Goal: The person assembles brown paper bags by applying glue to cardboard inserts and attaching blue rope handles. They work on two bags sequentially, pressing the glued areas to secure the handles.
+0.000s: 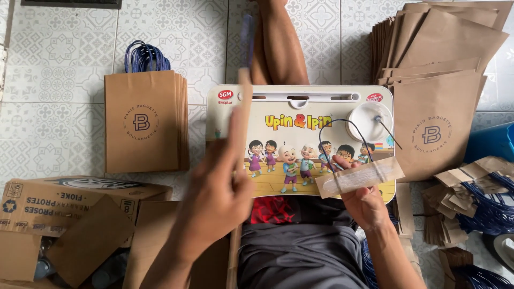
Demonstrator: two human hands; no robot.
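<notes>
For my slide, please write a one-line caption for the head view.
Left hand lifts a flat brown paper bag edge-on; right hand holds a cord-handled paper strip over a cartoon lap tray.

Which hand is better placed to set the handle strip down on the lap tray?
Right. The right hand already holds the handle strip over the lap tray; the left hand is raised, gripping a flat paper bag edge-on.

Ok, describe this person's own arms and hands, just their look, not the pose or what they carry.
Both forearms are bare: no sleeve reaches into view on either arm. The left hand and the right hand wear no gloves, and no ring, watch or wristband shows on them. The left hand is blurred, so fine detail there cannot be told.
</notes>
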